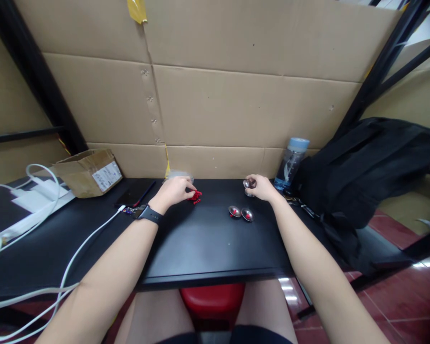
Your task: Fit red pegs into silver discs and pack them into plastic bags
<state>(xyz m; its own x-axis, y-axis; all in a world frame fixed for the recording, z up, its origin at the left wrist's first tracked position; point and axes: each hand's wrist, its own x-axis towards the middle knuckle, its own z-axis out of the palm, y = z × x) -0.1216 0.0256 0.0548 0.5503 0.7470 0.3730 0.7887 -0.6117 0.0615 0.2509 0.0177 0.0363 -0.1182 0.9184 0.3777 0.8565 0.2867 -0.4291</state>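
My left hand (176,192), a dark watch on its wrist, rests at the back of the black table. Its thumb and fingers are closed on a small bunch of red cords (196,197), whose exact shape is too small to make out. Over to the right, my right hand (264,187) has its fingers bent round a shiny metal domed disc (248,183), with another metal piece just under it. Nearer to me, two small silver domed discs (247,214) lie side by side, each with a red bit at its middle.
Behind my left hand is a clear plastic packet (179,175). A phone (134,195), an open cardboard box (89,174) and white cables (82,243) lie to the left. At the right stand a water bottle (291,163) and a black backpack (365,167). Cardboard (215,110) walls the back.
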